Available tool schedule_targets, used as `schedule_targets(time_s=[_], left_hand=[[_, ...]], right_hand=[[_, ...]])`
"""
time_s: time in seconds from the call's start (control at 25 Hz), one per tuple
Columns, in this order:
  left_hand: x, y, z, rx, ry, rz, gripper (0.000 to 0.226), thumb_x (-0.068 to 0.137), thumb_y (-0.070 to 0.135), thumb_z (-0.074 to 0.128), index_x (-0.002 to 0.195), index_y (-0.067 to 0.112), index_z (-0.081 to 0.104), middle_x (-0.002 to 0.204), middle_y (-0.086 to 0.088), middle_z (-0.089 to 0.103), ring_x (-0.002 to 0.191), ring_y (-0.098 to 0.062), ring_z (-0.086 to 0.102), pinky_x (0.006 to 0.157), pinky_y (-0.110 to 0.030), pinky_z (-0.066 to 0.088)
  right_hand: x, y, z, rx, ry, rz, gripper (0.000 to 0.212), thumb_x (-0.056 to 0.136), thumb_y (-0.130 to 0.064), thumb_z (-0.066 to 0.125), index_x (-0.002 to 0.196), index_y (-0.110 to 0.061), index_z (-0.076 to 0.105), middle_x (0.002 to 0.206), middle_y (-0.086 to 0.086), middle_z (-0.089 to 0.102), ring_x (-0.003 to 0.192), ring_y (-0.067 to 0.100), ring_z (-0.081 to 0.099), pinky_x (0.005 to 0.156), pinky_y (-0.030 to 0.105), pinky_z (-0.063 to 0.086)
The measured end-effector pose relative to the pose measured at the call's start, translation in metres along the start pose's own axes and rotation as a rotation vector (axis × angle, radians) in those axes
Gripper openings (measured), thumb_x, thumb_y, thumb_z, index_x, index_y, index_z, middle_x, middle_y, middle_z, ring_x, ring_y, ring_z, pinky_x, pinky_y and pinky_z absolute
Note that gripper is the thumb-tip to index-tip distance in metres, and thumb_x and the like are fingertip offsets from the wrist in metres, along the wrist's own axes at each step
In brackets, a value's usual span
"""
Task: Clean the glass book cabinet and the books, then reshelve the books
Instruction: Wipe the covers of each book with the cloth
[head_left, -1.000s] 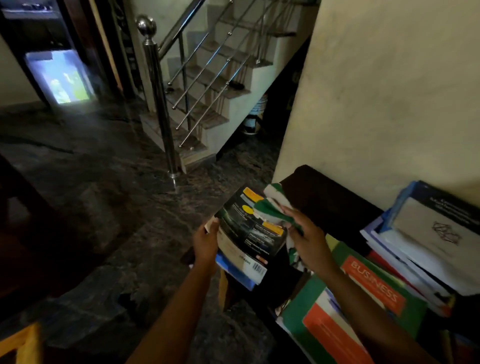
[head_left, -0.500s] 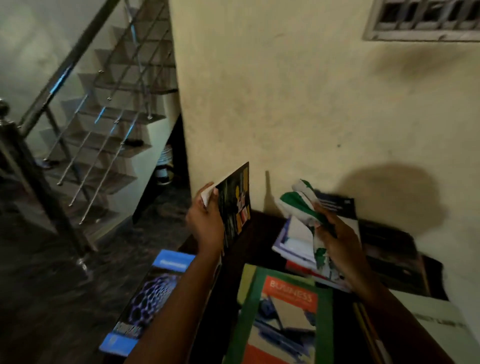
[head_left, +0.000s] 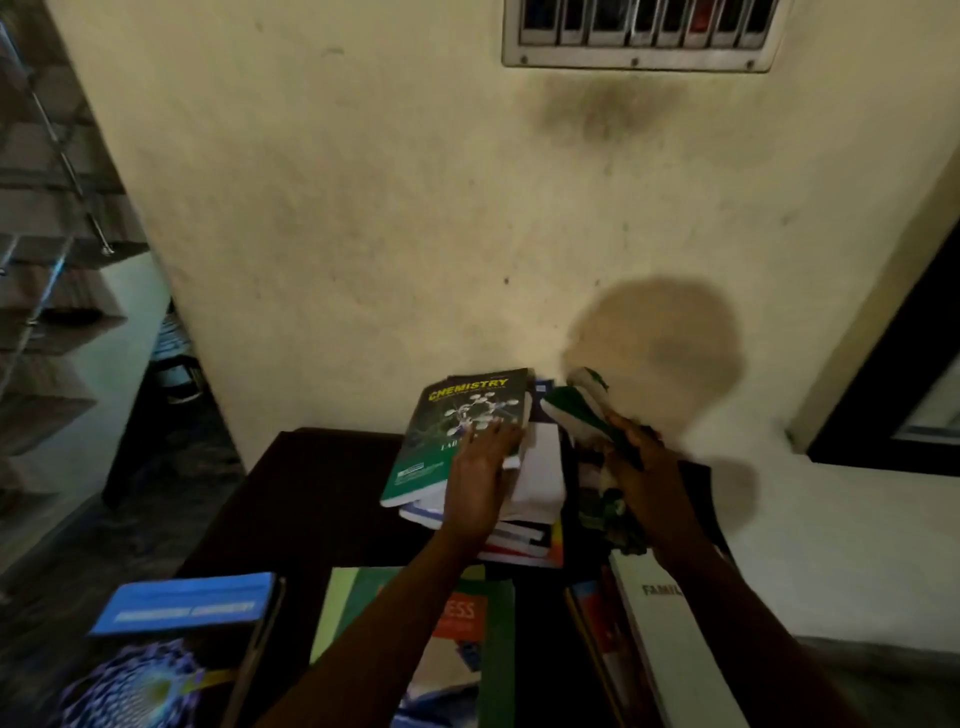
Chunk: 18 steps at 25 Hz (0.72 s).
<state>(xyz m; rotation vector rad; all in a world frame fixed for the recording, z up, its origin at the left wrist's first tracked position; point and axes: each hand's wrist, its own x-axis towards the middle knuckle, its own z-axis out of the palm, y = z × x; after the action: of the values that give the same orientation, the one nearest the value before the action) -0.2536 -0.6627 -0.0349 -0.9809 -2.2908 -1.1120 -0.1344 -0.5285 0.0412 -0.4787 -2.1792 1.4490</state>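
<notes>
Fingers (head_left: 500, 432) of the left hand (head_left: 475, 470) lay flat on the Chemistry book (head_left: 457, 415), held upright a moment earlier and now atop the stack (head_left: 540, 483) by the wall (head_left: 363, 208) (seemingly wiped, though dim light hides it), while the right hand (head_left: 641, 467) clutched the green-and-white cloth (head_left: 576, 402).

Left hand (head_left: 480, 470) on chemistry book (head_left: 457, 431)

Dark green chemistry book (head_left: 457, 415) with yellow title; green-and-white cloth (head_left: 582, 410); blue book (head_left: 182, 605); cream wall (head_left: 363, 208); dark brown table (head_left: 311, 493)
</notes>
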Motion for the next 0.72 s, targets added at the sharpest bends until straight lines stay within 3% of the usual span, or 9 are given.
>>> schedule_targets(time_s=[0.12, 0.24, 0.36, 0.4, 0.48, 0.56, 0.64, 0.72], left_hand=[[-0.008, -0.012, 0.026, 0.197, -0.245, 0.137, 0.057, 0.058, -0.005, 0.074, 0.113, 0.003, 0.065, 0.119, -0.017, 0.064, 0.111, -0.037, 0.059, 0.099, -0.055, 0.031], [0.011, -0.019, 0.035, 0.288, -0.364, 0.199, 0.050, 0.059, 0.005, 0.072, 0.109, 0.002, 0.067, 0.114, -0.017, 0.066, 0.106, -0.035, 0.063, 0.093, -0.059, 0.038], [0.020, -0.018, 0.037, 0.239, -0.473, 0.150, 0.047, 0.077, 0.024, 0.063, 0.121, 0.007, 0.061, 0.129, -0.014, 0.058, 0.124, -0.031, 0.050, 0.108, -0.059, 0.021], [0.018, -0.014, 0.033, 0.123, -0.456, 0.058, 0.048, 0.080, 0.027, 0.062, 0.124, 0.009, 0.058, 0.130, -0.013, 0.057, 0.123, -0.028, 0.050, 0.110, -0.052, 0.022], [0.009, -0.004, 0.012, -0.178, -0.298, -0.245, 0.045, 0.087, 0.020, 0.062, 0.130, 0.012, 0.051, 0.125, -0.010, 0.057, 0.109, -0.019, 0.055, 0.097, -0.026, 0.041], [-0.014, -0.006, -0.019, -0.384, -0.071, -0.508, 0.041, 0.091, 0.012, 0.056, 0.131, 0.013, 0.049, 0.119, -0.005, 0.057, 0.096, -0.010, 0.060, 0.075, -0.010, 0.048], [-0.050, -0.021, -0.057, -0.401, 0.167, -0.624, 0.035, 0.092, 0.009, 0.055, 0.127, 0.010, 0.054, 0.117, -0.003, 0.060, 0.097, -0.009, 0.061, 0.077, -0.005, 0.045], [-0.093, -0.038, -0.101, -0.243, 0.320, -0.697, 0.032, 0.091, 0.011, 0.056, 0.123, 0.009, 0.057, 0.117, -0.002, 0.060, 0.100, -0.002, 0.057, 0.082, -0.007, 0.042]], right_hand=[[0.009, 0.024, -0.010, 0.013, -0.020, 0.058, 0.042, 0.095, -0.008, 0.048, 0.136, -0.013, 0.045, 0.101, -0.005, 0.053, 0.081, 0.012, 0.050, 0.071, 0.023, 0.042], [0.021, 0.036, -0.012, -0.003, -0.066, 0.065, 0.041, 0.095, -0.010, 0.047, 0.136, -0.014, 0.046, 0.093, 0.003, 0.059, 0.076, 0.018, 0.052, 0.058, 0.015, 0.039], [0.029, 0.039, -0.003, -0.006, -0.145, 0.050, 0.039, 0.097, -0.012, 0.046, 0.136, -0.014, 0.046, 0.129, 0.004, 0.054, 0.115, 0.018, 0.051, 0.084, 0.010, 0.037], [0.029, 0.039, 0.003, 0.011, -0.174, 0.036, 0.039, 0.097, -0.011, 0.046, 0.135, -0.015, 0.046, 0.134, 0.002, 0.049, 0.118, 0.014, 0.048, 0.088, 0.009, 0.036], [0.029, 0.036, 0.016, 0.050, -0.221, 0.002, 0.039, 0.096, -0.010, 0.047, 0.135, -0.014, 0.047, 0.136, 0.002, 0.048, 0.116, 0.009, 0.047, 0.089, 0.009, 0.037], [0.026, 0.033, 0.035, 0.051, -0.276, -0.004, 0.039, 0.096, -0.009, 0.047, 0.134, -0.015, 0.047, 0.135, 0.004, 0.050, 0.118, 0.013, 0.049, 0.091, 0.015, 0.039], [0.018, 0.027, 0.057, 0.035, -0.344, -0.037, 0.040, 0.095, -0.008, 0.048, 0.134, -0.016, 0.048, 0.131, 0.002, 0.053, 0.120, 0.018, 0.050, 0.092, 0.020, 0.041], [0.005, 0.018, 0.089, 0.034, -0.444, -0.094, 0.039, 0.095, -0.008, 0.048, 0.133, -0.016, 0.049, 0.136, 0.001, 0.050, 0.126, 0.016, 0.045, 0.102, 0.024, 0.037]])
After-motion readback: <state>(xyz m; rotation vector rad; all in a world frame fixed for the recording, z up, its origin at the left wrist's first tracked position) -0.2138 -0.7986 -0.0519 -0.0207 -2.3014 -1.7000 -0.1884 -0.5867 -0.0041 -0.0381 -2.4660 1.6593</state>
